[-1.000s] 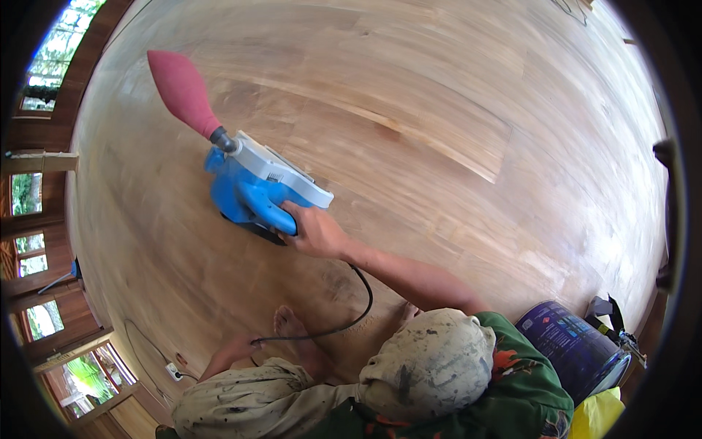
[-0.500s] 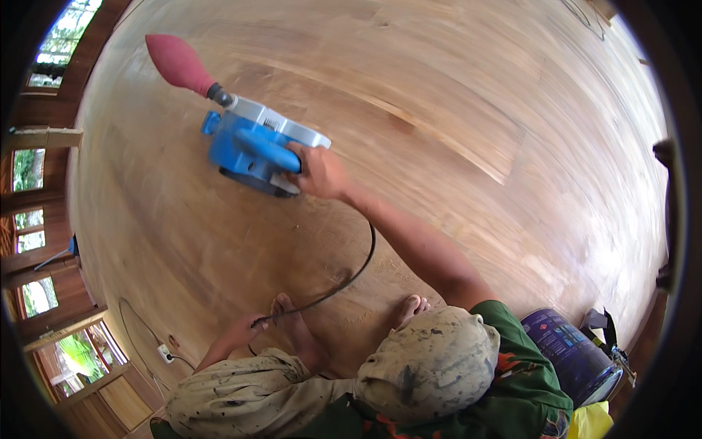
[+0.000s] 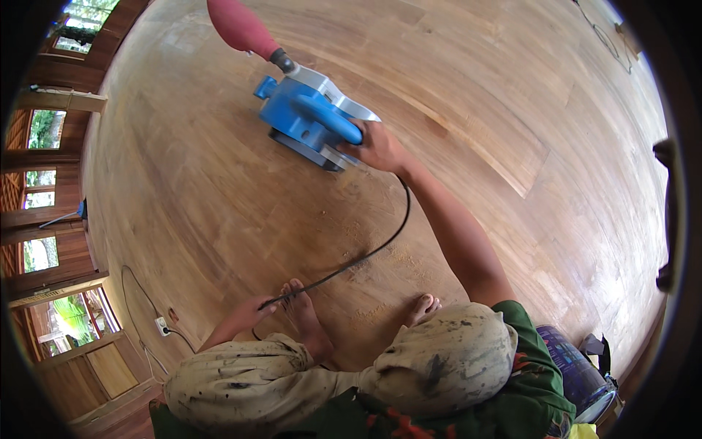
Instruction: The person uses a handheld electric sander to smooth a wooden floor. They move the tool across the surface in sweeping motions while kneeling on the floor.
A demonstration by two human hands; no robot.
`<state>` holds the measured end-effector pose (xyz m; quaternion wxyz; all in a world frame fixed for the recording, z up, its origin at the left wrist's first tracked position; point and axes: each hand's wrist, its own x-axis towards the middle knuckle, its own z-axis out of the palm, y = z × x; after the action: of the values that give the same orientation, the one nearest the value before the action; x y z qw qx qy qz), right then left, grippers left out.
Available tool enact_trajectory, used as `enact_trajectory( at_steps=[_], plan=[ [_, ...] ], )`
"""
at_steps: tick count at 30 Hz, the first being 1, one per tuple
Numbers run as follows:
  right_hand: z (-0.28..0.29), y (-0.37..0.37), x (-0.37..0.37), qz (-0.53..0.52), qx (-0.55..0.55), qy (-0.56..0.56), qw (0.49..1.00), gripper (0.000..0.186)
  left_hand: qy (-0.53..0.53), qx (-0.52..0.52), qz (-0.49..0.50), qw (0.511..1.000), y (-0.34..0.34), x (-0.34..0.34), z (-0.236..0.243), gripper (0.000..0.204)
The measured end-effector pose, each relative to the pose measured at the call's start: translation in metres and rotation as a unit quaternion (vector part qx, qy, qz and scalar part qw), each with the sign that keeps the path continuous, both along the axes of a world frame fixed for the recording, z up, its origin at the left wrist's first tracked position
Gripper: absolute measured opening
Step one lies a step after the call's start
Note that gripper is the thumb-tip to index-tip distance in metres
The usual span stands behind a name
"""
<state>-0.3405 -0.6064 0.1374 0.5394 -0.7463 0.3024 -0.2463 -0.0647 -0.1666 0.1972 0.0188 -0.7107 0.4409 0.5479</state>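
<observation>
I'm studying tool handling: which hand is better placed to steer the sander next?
Right, I'd judge: the right hand holds the sander by its blue handle. The left hand is back beside the left foot, holding the black cord.

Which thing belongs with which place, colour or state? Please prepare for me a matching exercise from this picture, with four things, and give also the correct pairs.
Column 1
1. Right hand
2. Left hand
3. Dust bag
4. Container

Column 2
A. closed around the black cable
B. dark purple, in the lower right of the picture
C. on the rear handle of the blue sander
D. pinkish red, cut off by the upper edge of the picture

Right pairs: 1-C, 2-A, 3-D, 4-B
</observation>
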Motion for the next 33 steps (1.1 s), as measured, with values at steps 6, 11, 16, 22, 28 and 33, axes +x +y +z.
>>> enact_trajectory(
  at_steps=[6,11,16,22,28,33],
  plan=[
    [0.012,0.043,-0.077,-0.03,0.008,0.023,0.999,0.029,0.047,0.023,-0.028,0.998,-0.025,0.002,-0.009,0.033],
    [0.018,0.067,-0.122,-0.053,0.038,0.051,0.997,0.026,0.082,0.037,-0.063,0.994,-0.05,0.004,-0.022,0.034],
    [0.014,0.071,-0.125,-0.066,0.047,0.038,0.996,0.024,0.1,0.034,-0.034,0.994,-0.054,0.005,-0.038,0.035],
    [0.011,0.047,-0.084,-0.063,0.024,0.044,0.997,0.038,0.012,-0.048,-0.03,0.998,-0.064,0.03,-0.066,0.036],
    [0.009,0.019,-0.044,-0.05,0.042,0.016,0.998,0.028,-0.217,-0.168,0.179,0.945,-0.076,0.09,-0.121,0.055],
    [0.004,-0.003,0.002,-0.032,0.079,0.019,0.996,0.023,-0.338,-0.124,0.357,0.862,-0.115,0.164,-0.18,0.073]
  ],
)
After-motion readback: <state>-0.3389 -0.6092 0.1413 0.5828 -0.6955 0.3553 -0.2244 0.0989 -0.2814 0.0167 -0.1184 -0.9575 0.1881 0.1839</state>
